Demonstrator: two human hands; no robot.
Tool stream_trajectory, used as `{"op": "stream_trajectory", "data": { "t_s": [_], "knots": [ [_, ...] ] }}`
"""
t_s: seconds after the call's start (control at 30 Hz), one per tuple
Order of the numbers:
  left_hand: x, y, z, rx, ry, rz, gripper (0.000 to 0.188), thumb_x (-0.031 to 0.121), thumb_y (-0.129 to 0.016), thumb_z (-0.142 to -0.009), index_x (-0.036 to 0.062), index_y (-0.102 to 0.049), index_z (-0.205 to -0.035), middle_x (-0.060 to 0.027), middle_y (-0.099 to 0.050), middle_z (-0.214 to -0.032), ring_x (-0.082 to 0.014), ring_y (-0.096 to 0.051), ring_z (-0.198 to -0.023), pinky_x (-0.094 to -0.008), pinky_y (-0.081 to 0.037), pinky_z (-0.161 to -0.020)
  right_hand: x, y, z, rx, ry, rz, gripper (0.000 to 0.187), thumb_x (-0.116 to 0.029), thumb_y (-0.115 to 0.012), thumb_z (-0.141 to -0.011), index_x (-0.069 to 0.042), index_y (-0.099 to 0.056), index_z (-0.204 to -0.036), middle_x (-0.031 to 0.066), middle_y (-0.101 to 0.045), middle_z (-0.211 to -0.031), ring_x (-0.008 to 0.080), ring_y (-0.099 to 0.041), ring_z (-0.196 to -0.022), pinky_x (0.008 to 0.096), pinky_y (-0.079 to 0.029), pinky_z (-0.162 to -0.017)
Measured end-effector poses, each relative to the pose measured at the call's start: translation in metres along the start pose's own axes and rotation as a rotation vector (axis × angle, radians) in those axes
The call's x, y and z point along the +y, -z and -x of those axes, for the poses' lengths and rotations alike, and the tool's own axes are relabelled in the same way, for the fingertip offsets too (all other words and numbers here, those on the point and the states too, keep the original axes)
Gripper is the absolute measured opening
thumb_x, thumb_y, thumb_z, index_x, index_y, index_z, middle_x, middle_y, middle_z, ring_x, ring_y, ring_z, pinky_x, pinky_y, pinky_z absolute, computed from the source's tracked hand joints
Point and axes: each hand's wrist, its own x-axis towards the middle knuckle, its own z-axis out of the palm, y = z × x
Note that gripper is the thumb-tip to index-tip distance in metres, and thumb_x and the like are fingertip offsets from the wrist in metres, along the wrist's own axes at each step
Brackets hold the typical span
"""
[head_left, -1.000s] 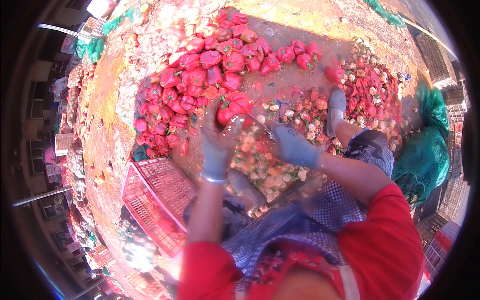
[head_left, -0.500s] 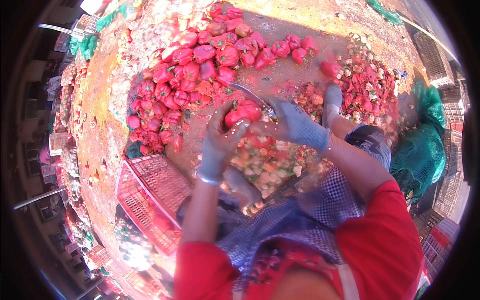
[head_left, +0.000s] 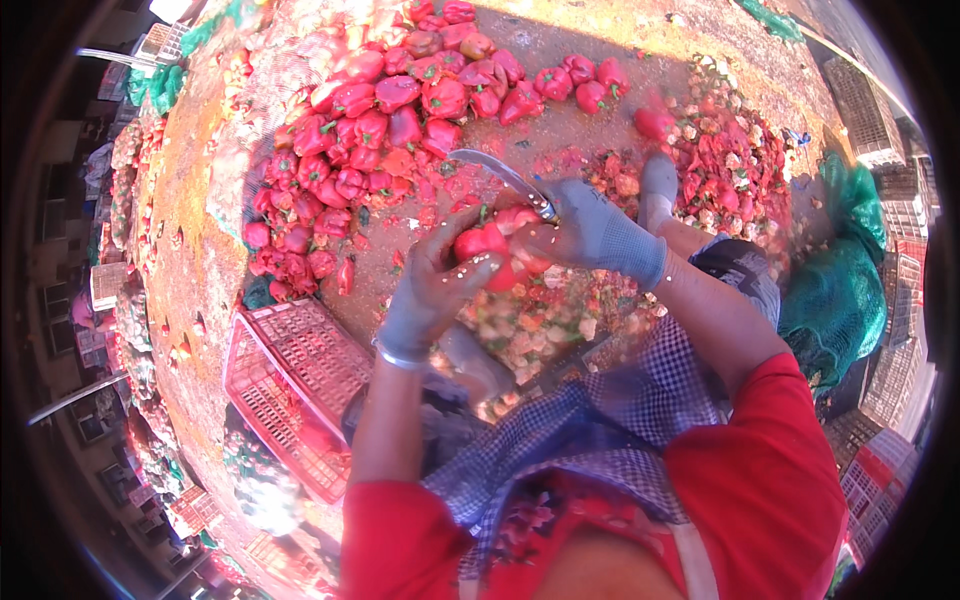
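My left hand (head_left: 432, 290), in a grey glove dotted with pale seeds, is closed around a red bell pepper (head_left: 481, 246) in front of me. The pepper looks split or broken open on its right side, where my right thumb and fingers press against it. Gripped in my gloved right hand (head_left: 600, 238) is a curved knife (head_left: 497, 169); its blade arcs out to the left above the pepper. My right fingers partly hide the handle. Beyond my hands lies a big heap of whole red bell peppers (head_left: 370, 130).
Left of my legs, a pink plastic crate (head_left: 300, 340) lies tipped, with red pieces inside. Pepper cores and scraps (head_left: 730, 170) are piled right of my foot, more between my feet. Green netting (head_left: 840, 280) lies at right, beside stacked crates (head_left: 862, 110).
The pepper now shows an opened, torn right side where it looked whole before. My right hand has tilted, and the knife's blade tip has swung up and left.
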Motion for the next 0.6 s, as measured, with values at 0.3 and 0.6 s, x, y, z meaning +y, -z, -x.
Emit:
{"op": "stream_trajectory", "data": {
  "t_s": [0.3,0.6],
  "knots": [
    [-0.004,0.004,0.000,-0.035,-0.020,-0.123,0.053,0.010,-0.072,-0.085,-0.0004,-0.050,-0.132,-0.0129,-0.061,-0.121,-0.0179,-0.059,-0.111,-0.0325,-0.048,-0.097,0.005,-0.006,-0.003,0.061,0.136,0.201,0.039,-0.024,-0.068,-0.083,-0.003,-0.064,-0.116,0.0190,-0.069,-0.088,0.0329,-0.069,-0.081,0.0405,-0.053,-0.070],
    [0.015,-0.004,0.002,-0.053,0.039,0.132,0.055,0.018,-0.073,-0.085,-0.0008,-0.050,-0.130,-0.0088,-0.057,-0.125,-0.0179,-0.054,-0.117,-0.0331,-0.043,-0.102,-0.005,0.000,-0.003,-0.016,0.045,0.217,0.040,-0.034,-0.063,-0.083,-0.009,-0.066,-0.114,0.0225,-0.067,-0.094,0.0390,-0.065,-0.090,0.0484,-0.052,-0.082]
  ]
}}
